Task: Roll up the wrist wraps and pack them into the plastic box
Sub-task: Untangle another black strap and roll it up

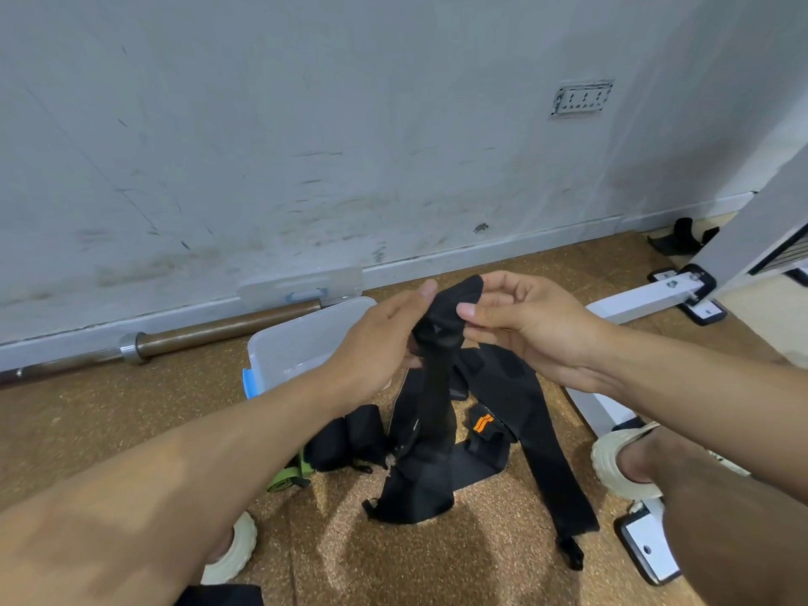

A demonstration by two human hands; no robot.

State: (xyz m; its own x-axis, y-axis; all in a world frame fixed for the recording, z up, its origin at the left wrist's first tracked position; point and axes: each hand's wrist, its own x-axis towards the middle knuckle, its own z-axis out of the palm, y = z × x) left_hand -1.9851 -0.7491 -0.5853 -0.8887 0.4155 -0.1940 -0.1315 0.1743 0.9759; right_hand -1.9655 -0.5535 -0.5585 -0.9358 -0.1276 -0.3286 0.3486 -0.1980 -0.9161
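The wrap (430, 387) is pinched at its top by both hands, left (376, 343) and right (524, 325); its length hangs straight below the fingers.

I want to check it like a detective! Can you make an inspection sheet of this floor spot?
Surface: brown cork-look floor, speckled.
Job's things: black wrist wrap held up, its tail hanging to the floor; rolled black wraps beside the open plastic box; loose wraps lying unrolled.
Clutter: green strap, barbell along the wall, box lid leaning on the wall.
Grippers: left hand and right hand both pinch the wrap's top.
Cables: nothing seen.
Surroundings: scuffed grey wall, wall socket, white metal frame.
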